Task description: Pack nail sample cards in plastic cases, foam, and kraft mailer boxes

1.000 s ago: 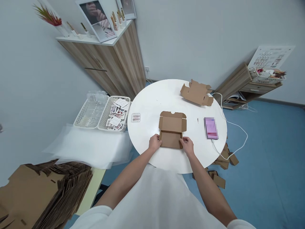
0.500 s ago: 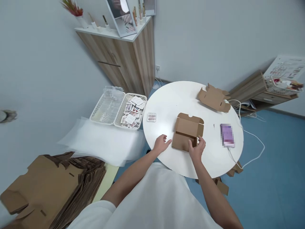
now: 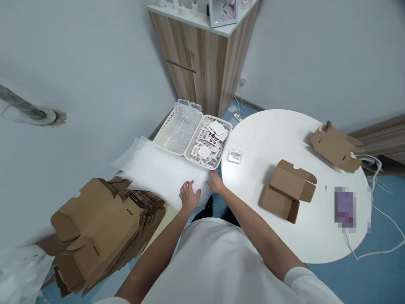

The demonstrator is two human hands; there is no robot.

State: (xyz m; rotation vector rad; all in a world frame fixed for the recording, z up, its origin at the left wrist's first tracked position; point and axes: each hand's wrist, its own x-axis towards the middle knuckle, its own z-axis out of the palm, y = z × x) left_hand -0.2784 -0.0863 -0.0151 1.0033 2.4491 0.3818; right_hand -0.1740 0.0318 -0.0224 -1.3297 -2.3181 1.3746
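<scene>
My left hand (image 3: 189, 196) hovers over the stack of translucent white sheets (image 3: 158, 166), its fingers slightly curled and thumb apart. My right hand (image 3: 216, 183) is at the right end of the same sheets, fingers stretched out; whether it touches them I cannot tell. Just beyond are two white plastic baskets: one holds many small printed cards (image 3: 205, 145), the other clear plastic cases (image 3: 183, 126). On the round white table (image 3: 253, 177) stands an open cardboard box (image 3: 289, 181) with its lid up. A small clear case (image 3: 235, 156) with a printed card lies near the table's left edge.
A pile of flat cardboard blanks (image 3: 104, 219) lies at lower left. Another partly folded cardboard piece (image 3: 335, 145) and a blurred-out purple item (image 3: 345, 207) with a white cable are on the table's right. A wooden cabinet (image 3: 202, 63) stands behind the baskets.
My view has turned left. Both hands have left the cardboard box area and moved left to the white sheets. The box now stands alone on the table.
</scene>
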